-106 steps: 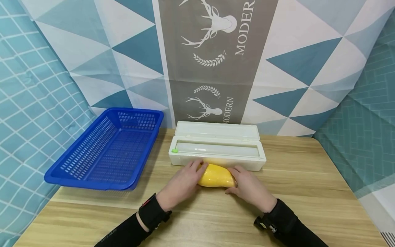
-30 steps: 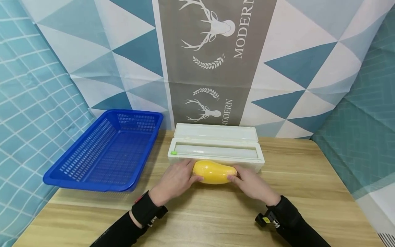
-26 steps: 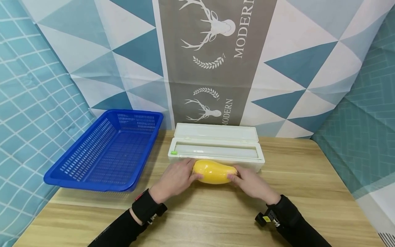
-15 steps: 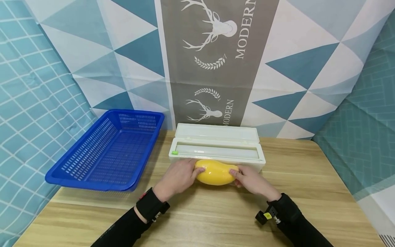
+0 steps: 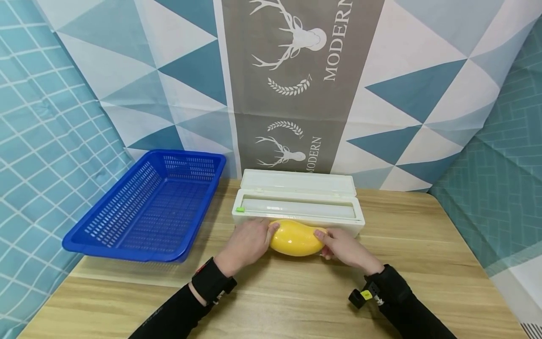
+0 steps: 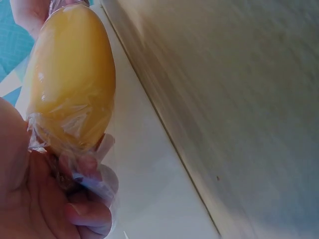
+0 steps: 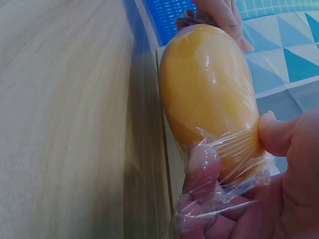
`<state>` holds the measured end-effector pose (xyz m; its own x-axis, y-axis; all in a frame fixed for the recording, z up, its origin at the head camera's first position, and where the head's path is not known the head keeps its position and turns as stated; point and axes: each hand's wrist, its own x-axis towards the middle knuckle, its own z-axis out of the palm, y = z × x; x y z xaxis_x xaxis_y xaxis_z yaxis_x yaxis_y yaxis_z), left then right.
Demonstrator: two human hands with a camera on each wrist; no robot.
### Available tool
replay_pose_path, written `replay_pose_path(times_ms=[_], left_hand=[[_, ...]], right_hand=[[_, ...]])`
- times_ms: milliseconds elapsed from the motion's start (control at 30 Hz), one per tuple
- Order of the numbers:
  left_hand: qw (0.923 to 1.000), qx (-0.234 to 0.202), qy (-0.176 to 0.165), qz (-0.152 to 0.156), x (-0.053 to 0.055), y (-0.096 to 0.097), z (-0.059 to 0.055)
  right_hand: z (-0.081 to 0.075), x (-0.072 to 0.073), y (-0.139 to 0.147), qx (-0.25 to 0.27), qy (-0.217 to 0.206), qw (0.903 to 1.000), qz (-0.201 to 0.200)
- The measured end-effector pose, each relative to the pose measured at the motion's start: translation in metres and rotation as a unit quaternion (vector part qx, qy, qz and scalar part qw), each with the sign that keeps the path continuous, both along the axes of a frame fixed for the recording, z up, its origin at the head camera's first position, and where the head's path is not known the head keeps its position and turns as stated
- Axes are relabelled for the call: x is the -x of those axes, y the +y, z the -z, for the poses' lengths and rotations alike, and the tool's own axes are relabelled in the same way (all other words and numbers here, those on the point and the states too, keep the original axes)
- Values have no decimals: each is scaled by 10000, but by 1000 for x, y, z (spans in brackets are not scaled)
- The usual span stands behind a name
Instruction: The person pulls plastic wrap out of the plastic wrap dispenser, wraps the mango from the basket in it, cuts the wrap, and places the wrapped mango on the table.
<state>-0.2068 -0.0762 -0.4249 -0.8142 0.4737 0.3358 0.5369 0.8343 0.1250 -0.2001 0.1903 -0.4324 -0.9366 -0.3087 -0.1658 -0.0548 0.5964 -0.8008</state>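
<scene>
Black sleeves (image 5: pixel 171 313), red-marked black left wristband (image 5: pixel 210 282); beside the black right wristband (image 5: pixel 394 284), a black block (image 5: pixel 357 298) with yellow tag (image 5: pixel 366 295)

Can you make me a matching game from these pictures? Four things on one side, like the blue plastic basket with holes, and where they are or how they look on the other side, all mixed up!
Things:
1. Shiny yellow oval thing wrapped in clear plastic film
2. Blue plastic basket with holes
3. Long white plastic box
4. Small bright green tab

Places and states:
A. Has its white lid open
B. At the left end of the white box
C. Far left on the light wooden table
D. Held between the left hand and the right hand

Right pairs: 1-D, 2-C, 3-A, 4-B
</scene>
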Motion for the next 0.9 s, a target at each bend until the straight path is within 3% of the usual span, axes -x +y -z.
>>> replay_pose_path(times_ms=[200, 400, 567, 733, 900], left_hand=[[9996, -165, 15, -209, 1, 4, -1], [9991, 8, 233, -363, 3, 8, 0], [9968, 437, 644, -200, 3, 9, 1], [9855, 1103, 1293, 9, 3, 8, 2], [9878, 932, 1242, -109, 3, 9, 3]], right_hand=[[-2, 0, 1, 321, -321, 9988, -191], [-3, 1, 2, 459, -497, 9975, -193], [-2, 3, 3, 440, -719, 9963, -149], [-1, 4, 3, 433, -841, 9954, -134], [-1, 5, 4, 364, -808, 9959, -158]])
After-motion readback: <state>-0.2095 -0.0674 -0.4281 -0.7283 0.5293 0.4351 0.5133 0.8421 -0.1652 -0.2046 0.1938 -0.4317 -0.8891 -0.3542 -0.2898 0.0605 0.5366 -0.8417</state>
